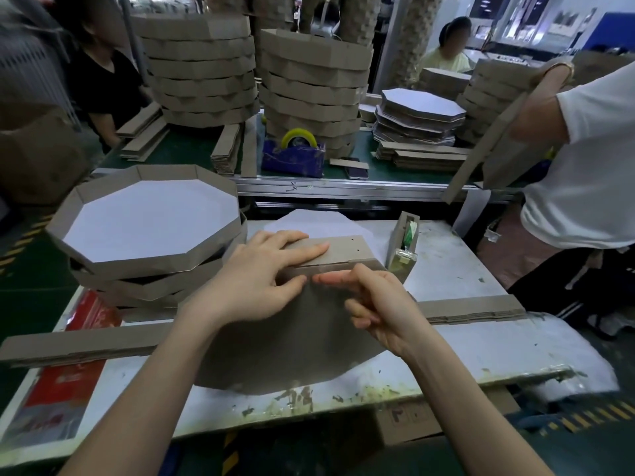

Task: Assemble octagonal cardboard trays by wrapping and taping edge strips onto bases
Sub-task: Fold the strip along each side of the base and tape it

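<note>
The brown base (pixel 292 338) lies on the desk (pixel 464 338). The left hand (pixel 261 280) presses the strip (pixel 343 250) at its far edge with flat fingers; the right hand (pixel 374 304) touches it with a straight forefinger.

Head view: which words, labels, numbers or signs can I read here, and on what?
No text is readable.
Red printed sheet at the table's left: print blurred.
Brown cardboard box below the table edge: dark marks, unreadable.
Aluminium rail: black scribble, not legible.
Wall posters at far right: too small to read.
</note>
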Demonstrator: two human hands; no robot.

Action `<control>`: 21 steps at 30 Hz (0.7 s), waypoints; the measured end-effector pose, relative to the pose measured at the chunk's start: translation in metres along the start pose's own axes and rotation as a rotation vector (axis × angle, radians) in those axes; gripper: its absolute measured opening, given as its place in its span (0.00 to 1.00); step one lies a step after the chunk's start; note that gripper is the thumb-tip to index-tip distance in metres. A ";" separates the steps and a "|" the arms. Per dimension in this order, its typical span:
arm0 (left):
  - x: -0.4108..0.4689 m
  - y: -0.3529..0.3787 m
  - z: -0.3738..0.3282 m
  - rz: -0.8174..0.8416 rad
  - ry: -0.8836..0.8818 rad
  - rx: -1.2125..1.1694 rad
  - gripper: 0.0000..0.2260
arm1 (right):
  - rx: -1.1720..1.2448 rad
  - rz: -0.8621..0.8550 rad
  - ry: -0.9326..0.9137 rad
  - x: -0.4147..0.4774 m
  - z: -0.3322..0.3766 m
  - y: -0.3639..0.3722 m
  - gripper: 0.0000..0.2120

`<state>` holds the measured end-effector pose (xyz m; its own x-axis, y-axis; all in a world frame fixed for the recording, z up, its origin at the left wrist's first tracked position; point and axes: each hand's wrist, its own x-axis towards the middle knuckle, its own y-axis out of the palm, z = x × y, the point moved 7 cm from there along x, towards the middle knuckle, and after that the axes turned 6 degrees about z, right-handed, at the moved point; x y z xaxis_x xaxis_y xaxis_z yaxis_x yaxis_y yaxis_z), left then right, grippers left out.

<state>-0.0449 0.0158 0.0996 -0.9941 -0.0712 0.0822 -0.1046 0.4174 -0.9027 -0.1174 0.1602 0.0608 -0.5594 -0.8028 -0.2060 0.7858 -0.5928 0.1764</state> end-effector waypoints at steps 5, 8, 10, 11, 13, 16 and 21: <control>0.001 -0.004 -0.005 -0.130 -0.062 -0.102 0.24 | -0.052 -0.006 -0.016 0.000 -0.002 -0.003 0.20; 0.003 -0.009 -0.006 -0.279 -0.093 -0.168 0.20 | -0.076 -0.023 -0.034 0.001 -0.003 -0.005 0.18; 0.007 -0.011 -0.009 -0.313 -0.106 -0.119 0.17 | -0.076 -0.041 -0.040 0.003 -0.003 -0.003 0.14; 0.010 -0.010 -0.011 -0.305 -0.106 -0.088 0.16 | -0.072 -0.053 -0.041 0.003 -0.002 -0.002 0.13; 0.015 -0.008 -0.011 -0.282 -0.111 -0.070 0.14 | -0.075 -0.067 -0.045 0.004 -0.002 -0.004 0.15; 0.021 -0.008 -0.008 -0.256 -0.099 -0.073 0.18 | -0.112 -0.042 -0.069 0.005 0.002 -0.004 0.13; 0.025 -0.008 -0.006 -0.277 -0.104 -0.080 0.15 | -0.089 -0.039 -0.097 0.007 0.014 -0.008 0.13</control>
<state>-0.0690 0.0161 0.1114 -0.9193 -0.2831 0.2733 -0.3776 0.4391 -0.8152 -0.1313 0.1584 0.0713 -0.6094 -0.7842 -0.1167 0.7808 -0.6192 0.0831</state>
